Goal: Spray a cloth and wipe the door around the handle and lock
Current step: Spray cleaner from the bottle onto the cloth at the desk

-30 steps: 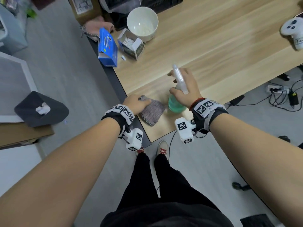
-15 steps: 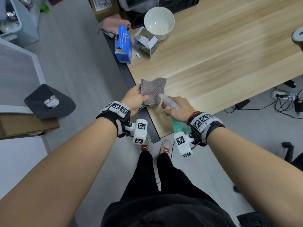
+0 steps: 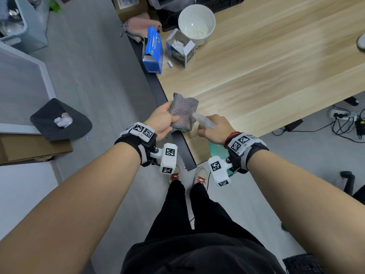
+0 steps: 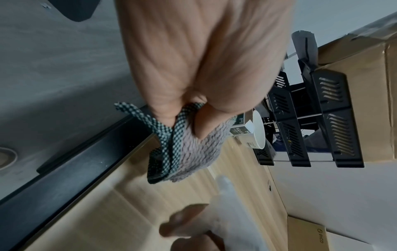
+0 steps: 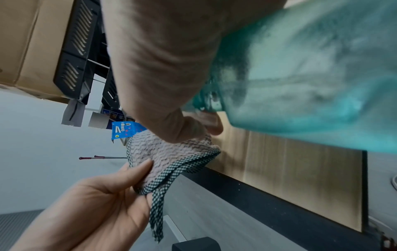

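Observation:
My left hand (image 3: 164, 121) pinches a grey woven cloth (image 3: 184, 112) with a checked edge and holds it up over the near corner of the wooden table (image 3: 266, 76). The same cloth (image 4: 193, 149) hangs from my thumb and fingers in the left wrist view. My right hand (image 3: 215, 128) grips a teal spray bottle (image 3: 218, 150) with a pale spray head (image 3: 203, 121), whose nozzle points at the cloth from close by. In the right wrist view the bottle body (image 5: 311, 76) fills the upper right and the cloth (image 5: 169, 152) hangs just past my fingers. No door is in view.
At the table's far left edge stand a blue box (image 3: 154, 52), a small open carton (image 3: 180, 49) and a white bowl (image 3: 196, 23). A dark bin (image 3: 59, 120) sits on the floor to the left. Cables (image 3: 345, 123) lie on the floor at right.
Both hands lifted off the table: the left raised the cloth, the right tilted the bottle from upright so that its nozzle points at the cloth. The two now sit closer together.

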